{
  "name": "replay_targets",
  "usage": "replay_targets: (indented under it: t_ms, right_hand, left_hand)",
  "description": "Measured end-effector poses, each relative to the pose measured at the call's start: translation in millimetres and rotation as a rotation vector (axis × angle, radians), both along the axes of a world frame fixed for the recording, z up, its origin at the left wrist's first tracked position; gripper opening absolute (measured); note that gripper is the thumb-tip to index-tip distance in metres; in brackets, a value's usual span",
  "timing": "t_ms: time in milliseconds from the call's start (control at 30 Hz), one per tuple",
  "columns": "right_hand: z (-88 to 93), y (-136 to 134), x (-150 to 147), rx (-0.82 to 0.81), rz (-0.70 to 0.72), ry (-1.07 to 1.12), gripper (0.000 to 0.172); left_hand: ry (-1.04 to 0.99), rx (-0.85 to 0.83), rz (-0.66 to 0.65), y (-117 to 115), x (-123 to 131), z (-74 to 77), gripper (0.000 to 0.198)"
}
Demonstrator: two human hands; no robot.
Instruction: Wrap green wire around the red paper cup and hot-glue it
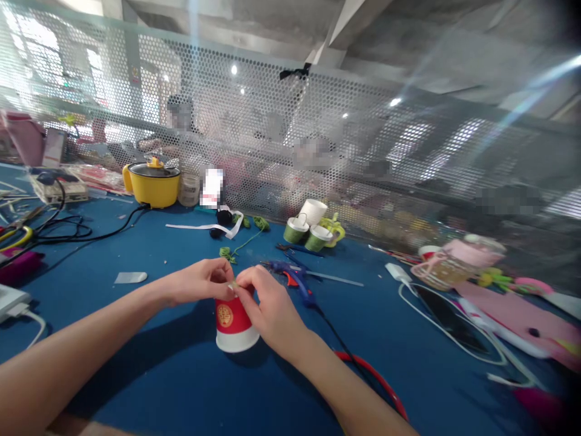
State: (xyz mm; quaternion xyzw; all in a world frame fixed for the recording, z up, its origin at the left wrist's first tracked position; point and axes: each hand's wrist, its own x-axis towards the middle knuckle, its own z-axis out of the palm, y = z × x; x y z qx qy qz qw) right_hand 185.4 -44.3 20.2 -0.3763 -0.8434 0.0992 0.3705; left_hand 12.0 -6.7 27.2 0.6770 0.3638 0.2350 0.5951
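Note:
An upside-down paper cup, red with a gold emblem and a white rim at the bottom, stands on the blue table. At its top meet the fingertips of my left hand and my right hand, both closed in a pinch. Between them shows a tiny pale yellowish piece, too small to name. My right hand also covers the cup's right side. Just beyond it lies a blue glue gun with a red trigger, its black cord running toward me.
Green yarn lies behind the cup, near a white strip. Farther back are green-wrapped cups and a yellow electric pot. A phone with a white cable lies right; scissors and black cords are left. Perforated metal screen behind.

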Motion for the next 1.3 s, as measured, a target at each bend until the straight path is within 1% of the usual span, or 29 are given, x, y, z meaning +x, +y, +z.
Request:
replay_targets:
  t_ms: [133, 200, 267, 333, 433, 500, 567, 600, 667, 767, 867, 967, 1067, 1133, 1200, 1300]
  right_hand:
    - [0.5, 0.1, -0.5, -0.007, 0.002, 0.008, 0.013]
    - [1.6, -0.4, -0.9, -0.066, -0.013, 0.042, 0.011]
    - [3.1, -0.6, -1.0, -0.185, -0.027, 0.159, 0.009]
    - [5.1, 0.3, -0.2, -0.339, -0.043, 0.345, 0.008]
    - [10.0, 5.1, 3.6, -0.593, -0.093, 0.653, 0.013]
    - [15.2, 11.0, 7.4, -0.746, -0.118, 0.807, 0.016]
    - [22.2, 20.0, 11.0, -0.838, -0.129, 0.876, 0.016]
    - [26.2, 26.0, 12.1, -0.855, -0.142, 0.87, 0.014]
    - [35.0, 41.2, 12.0, -0.854, -0.178, 0.806, 0.009]
    - [46.9, 70.6, 3.8, -0.819, -0.214, 0.692, 0.011]
    - [54.3, 99.7, -13.3, -0.752, -0.222, 0.591, 0.016]
    - [56.3, 117.8, -31.8, -0.704, -0.193, 0.399, 0.016]
    - [56.2, 123.1, -39.2, -0.732, -0.16, 0.103, 0.012]
    - [57.4, 121.9, -32.8, -0.706, -0.201, -0.063, 0.011]
    - [59.5, 117.0, -16.6, -0.623, -0.292, -0.173, 0.011]
    - [58.7, 101.2, 20.5, -0.493, -0.481, -0.311, 0.022]
  left_hand:
    - [0.005, 0.039, 0.005, 1.1, -0.3, -1.0, 0.024]
    - [0.001, 0.05, 0.015, 1.2, -0.3, -0.9, 0.025]
    - [-0.008, 0.049, 0.036, 0.5, 0.1, -0.3, 0.024]
    - [-0.015, 0.043, 0.051, -0.4, 0.6, 0.3, 0.023]
    - [-0.024, 0.061, 0.046, -1.1, 1.4, -0.5, 0.023]
    - [-0.022, 0.09, 0.041, -0.8, 1.6, -2.0, 0.023]
    - [-0.024, 0.116, 0.031, -0.4, 1.5, -3.3, 0.025]
    - [-0.028, 0.127, 0.023, -0.5, 1.4, -3.6, 0.026]
    - [-0.043, 0.141, -0.014, -1.2, 1.4, -3.5, 0.028]
    - [-0.081, 0.118, -0.125, -3.5, 1.7, -3.8, 0.034]
    - [-0.144, 0.018, -0.242, -5.5, 3.0, -7.1, 0.047]
    - [-0.217, -0.074, -0.291, -6.0, 5.0, -12.4, 0.059]
    - [-0.267, -0.074, -0.295, -5.2, 6.4, -17.4, 0.076]
    - [-0.286, -0.059, -0.286, -4.3, 6.7, -20.1, 0.087]
    - [-0.295, -0.051, -0.278, -3.6, 6.9, -22.1, 0.094]
    - [-0.293, -0.022, -0.253, -2.9, 7.5, -23.6, 0.098]
